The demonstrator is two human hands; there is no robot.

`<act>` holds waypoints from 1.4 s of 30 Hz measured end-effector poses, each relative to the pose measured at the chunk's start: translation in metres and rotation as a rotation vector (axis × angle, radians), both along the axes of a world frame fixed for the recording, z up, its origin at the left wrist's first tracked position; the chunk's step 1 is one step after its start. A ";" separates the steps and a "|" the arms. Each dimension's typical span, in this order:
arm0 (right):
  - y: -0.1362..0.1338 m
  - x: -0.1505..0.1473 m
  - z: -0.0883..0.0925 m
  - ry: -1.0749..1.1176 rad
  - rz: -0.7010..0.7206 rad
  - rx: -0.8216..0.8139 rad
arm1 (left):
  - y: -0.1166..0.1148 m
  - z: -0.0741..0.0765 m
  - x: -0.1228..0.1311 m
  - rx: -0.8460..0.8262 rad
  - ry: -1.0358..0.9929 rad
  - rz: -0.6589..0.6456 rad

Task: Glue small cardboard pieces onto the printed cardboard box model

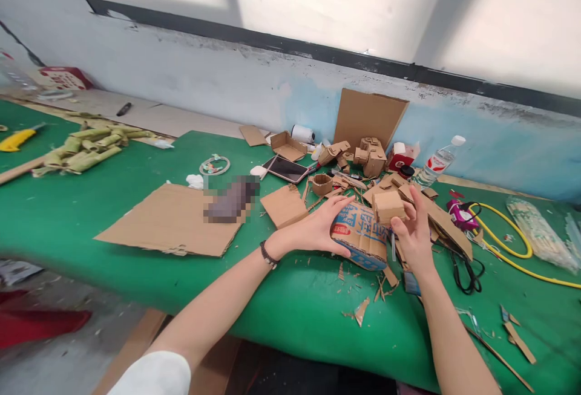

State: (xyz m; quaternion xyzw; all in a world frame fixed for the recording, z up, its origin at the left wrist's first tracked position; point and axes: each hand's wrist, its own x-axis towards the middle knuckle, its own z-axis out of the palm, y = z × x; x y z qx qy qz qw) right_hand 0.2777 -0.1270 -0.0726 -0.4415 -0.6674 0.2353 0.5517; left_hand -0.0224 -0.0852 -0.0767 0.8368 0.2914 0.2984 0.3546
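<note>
My left hand (318, 224) grips the left end of a cardboard box (363, 235) with blue and red print, thumb low and fingers over the top. Between the thumb and fingers of my right hand (415, 231) is a small plain cardboard block (388, 206), held up at the box's right end. Whether block and box touch, I cannot tell. Just behind the box stands a cardboard ring (322, 184). Cardboard scraps (362, 311) lie on the green table (308, 316) in front of it.
Behind are a tablet-like device (287, 169), a cardboard camera-shaped model (371, 156) and a water bottle (439, 163). A yellow hose (512, 256) and a black cable (467, 277) lie to the right. Leftward are a flat cardboard sheet (158, 225) and green stalk pieces (86, 150).
</note>
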 end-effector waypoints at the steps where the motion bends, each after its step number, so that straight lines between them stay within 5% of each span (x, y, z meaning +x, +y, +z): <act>1: -0.001 0.000 -0.001 -0.042 0.007 0.005 | 0.000 -0.001 0.000 0.000 0.002 0.000; 11: -0.005 -0.005 0.006 -0.390 0.029 0.238 | 0.000 -0.011 0.005 0.087 0.024 -0.022; 24: -0.013 0.001 0.016 -0.611 0.237 0.131 | -0.002 -0.013 0.006 0.078 0.109 -0.023; 31: -0.010 -0.004 0.013 -0.608 0.235 0.189 | -0.004 -0.011 0.005 0.077 0.133 -0.038; 42: -0.007 -0.014 0.003 -0.641 0.202 0.193 | 0.003 -0.030 0.005 0.138 0.093 -0.020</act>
